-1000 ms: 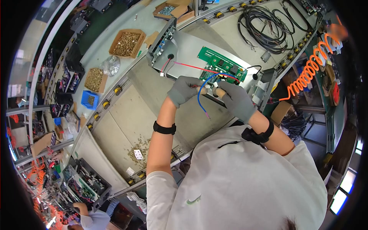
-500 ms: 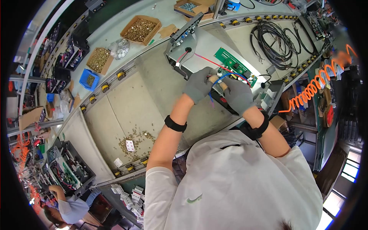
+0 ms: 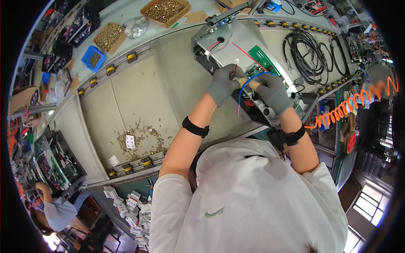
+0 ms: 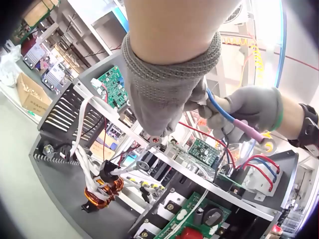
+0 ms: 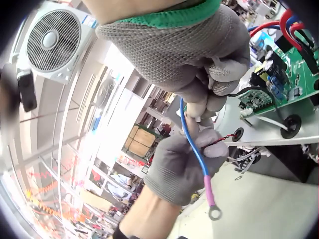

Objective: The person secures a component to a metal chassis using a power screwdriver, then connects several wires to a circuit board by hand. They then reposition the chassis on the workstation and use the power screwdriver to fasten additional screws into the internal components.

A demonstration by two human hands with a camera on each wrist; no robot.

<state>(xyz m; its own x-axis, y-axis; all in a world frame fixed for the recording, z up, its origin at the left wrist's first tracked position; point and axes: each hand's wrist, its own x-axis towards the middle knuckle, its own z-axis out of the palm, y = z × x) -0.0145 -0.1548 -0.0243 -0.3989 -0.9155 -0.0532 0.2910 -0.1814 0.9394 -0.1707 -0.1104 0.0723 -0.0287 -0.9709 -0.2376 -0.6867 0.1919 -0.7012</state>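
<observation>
Both hands wear grey gloves with some bare fingertips and meet at the near edge of a metal chassis point(image 3: 242, 36). My left hand point(image 3: 223, 84) pinches a thin twisted red-and-black wire point(image 5: 224, 138). Curled close against it, my right hand point(image 3: 273, 95) has its thumb and fingertips around a small white connector point(image 5: 198, 119), mostly hidden by the fingers. A thick blue wire point(image 5: 196, 149) hangs past the fingertips, ending in a pink sleeve point(image 5: 209, 190) and a ring terminal point(image 5: 215, 213). Beyond the hands lies a green circuit board point(image 3: 259, 55) on the chassis, crossed by a red wire point(image 3: 244, 51).
A coil of black cables point(image 3: 310, 55) lies to the right on the roller line. Small brass-coloured parts point(image 3: 143, 141) are scattered at left. Boxes of hardware point(image 3: 165, 10) and a blue bin point(image 3: 93, 58) stand behind. An orange coiled hose point(image 3: 346, 99) hangs at right.
The head view has turned, so the chassis sits farther right. Both hands stay together at its near edge; the blue wire's loose end has swung and now hangs between them.
</observation>
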